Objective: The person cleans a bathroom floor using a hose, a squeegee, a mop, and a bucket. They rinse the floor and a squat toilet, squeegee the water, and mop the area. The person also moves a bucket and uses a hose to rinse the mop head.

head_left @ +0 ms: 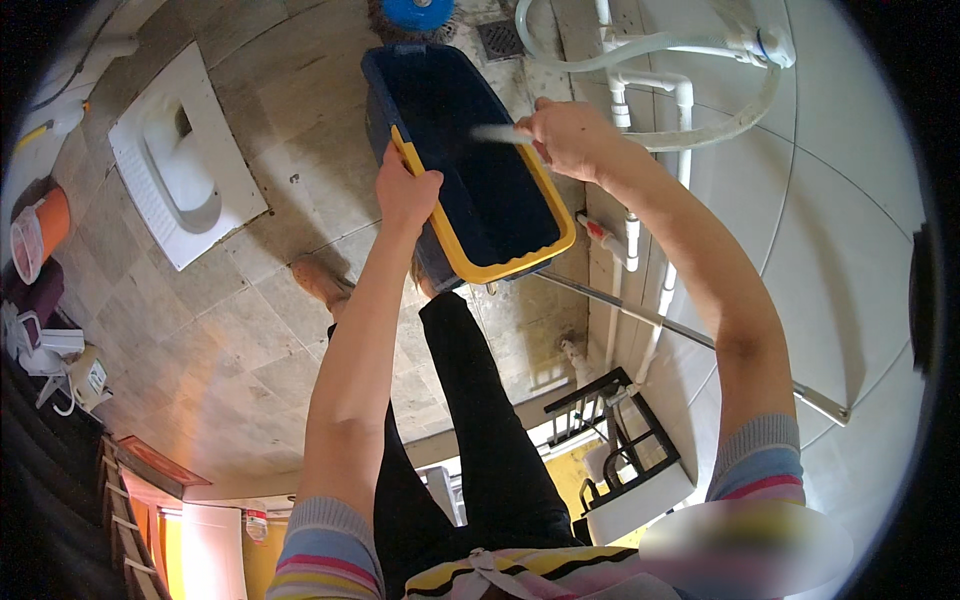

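Note:
A deep dark-blue rectangular bucket with a yellow rim is tilted in front of my legs. On its left side, my left hand is closed around the yellow rim, with the thumb over the inner edge. Above the opposite rim is my right hand, its fingers closed around a pale hose. The hose's end points into the bucket and is blurred. Behind my right wrist, a translucent hose runs towards the wall pipes. The inside of the bucket is dark, so I cannot make out what it contains.
A white squat toilet is set in the tiled floor at left. White pipes line the right wall, near a floor drain. A metal pole leans by the bucket. An orange bucket stands far left.

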Motion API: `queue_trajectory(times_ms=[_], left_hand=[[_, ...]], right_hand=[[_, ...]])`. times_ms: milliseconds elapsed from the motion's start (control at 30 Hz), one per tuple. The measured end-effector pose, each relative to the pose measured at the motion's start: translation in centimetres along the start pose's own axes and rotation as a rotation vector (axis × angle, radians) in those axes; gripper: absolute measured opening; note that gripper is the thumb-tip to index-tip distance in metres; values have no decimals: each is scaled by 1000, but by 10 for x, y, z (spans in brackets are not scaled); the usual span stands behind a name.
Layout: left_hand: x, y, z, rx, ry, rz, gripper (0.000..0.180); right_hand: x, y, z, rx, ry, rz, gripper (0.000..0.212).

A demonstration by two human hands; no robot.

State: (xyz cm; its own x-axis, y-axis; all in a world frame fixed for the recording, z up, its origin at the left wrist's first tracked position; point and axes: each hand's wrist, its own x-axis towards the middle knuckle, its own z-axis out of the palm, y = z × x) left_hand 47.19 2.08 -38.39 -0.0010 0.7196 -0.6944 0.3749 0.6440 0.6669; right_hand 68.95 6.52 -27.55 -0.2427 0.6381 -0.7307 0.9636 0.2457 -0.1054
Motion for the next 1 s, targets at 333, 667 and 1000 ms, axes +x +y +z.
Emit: queue_trajectory(times_ms=[333,667,1000], left_hand=[[-1,-6,-10,-354,-73,-101,52],[-9,-13,-36,-440,-87,-58,55],[-8,1,-59,-492,-96,-239,52]], right_hand=[[7,13,-17,563,-437,-129,26],[25,-26,-61,687,-497,-55,30],[25,-39,-63,453,-312,-119,27]])
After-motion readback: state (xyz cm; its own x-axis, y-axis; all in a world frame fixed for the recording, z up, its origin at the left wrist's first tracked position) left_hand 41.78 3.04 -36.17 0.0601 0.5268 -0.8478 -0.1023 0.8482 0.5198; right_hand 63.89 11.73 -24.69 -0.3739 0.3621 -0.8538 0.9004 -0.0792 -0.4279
